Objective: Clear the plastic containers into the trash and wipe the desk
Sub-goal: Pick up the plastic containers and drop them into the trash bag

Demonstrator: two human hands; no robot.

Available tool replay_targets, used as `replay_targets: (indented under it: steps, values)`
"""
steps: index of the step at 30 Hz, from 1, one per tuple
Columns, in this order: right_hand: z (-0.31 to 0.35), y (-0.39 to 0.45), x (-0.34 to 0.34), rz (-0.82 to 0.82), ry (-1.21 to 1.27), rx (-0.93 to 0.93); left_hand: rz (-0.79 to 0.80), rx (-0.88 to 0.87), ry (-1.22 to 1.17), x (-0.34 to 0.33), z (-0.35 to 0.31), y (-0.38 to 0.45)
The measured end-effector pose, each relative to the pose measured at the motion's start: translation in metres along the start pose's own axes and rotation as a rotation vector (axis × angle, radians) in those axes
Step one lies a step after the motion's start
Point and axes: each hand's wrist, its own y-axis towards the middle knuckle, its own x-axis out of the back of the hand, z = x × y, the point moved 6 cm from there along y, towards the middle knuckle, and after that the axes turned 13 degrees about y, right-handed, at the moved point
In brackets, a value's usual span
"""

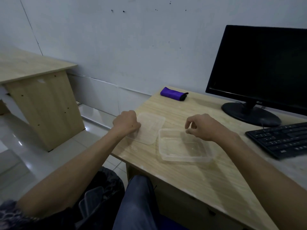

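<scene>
- Fingers of the left hand are curled tight at the left edge of the flat lid; they seem to grip that edge, but the fingertips are hidden under the hand.
- Fingers of the right hand are loosely bent above the far rim of the clear container, thumb and forefinger close together; if they already pinch the thin rim, I cannot tell.
- Nearest to the person, below the left forearm, a trash bin with a dark bag stands on the floor beside the worktop; clear plastic pieces seem to lie inside it already.
- On the worktop, the container sits open side up near the front edge, and the lid lies flat just beside it on the left.
- I judge the clearing step is in hand: both pieces are still on the worktop. The next move calls for lifting them and carrying them down and left to the bin.
- Further back lies a folded purple cloth, probably for the wiping, which is not yet started.
- At the right, the keyboard and monitor are cut off by the frame.
- The light is dim, so stains on the worktop are hard to make out.
</scene>
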Motion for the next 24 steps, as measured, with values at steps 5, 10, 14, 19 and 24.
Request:
replay_targets:
  steps: [5, 10, 14, 19, 24]
  values:
    - [-0.001, -0.006, 0.02, -0.049, 0.175, -0.008, 0.143, 0.056, -0.251, -0.001, 0.007, 0.008]
    - [-0.015, -0.019, 0.033, -0.026, 0.552, -0.165, 0.221, 0.169, -0.721, 0.004, 0.017, 0.01]
    - [-0.008, -0.023, 0.021, -0.08, 0.858, -0.252, 0.093, 0.209, -1.325, 0.023, 0.018, 0.011]
    - [0.016, -0.019, -0.01, -0.21, 1.244, -0.262, -0.342, 0.102, -1.505, 0.056, 0.023, -0.013]
    - [0.043, -0.01, -0.046, -0.266, 1.538, -0.191, -0.558, -0.175, -1.024, 0.067, -0.015, -0.053]
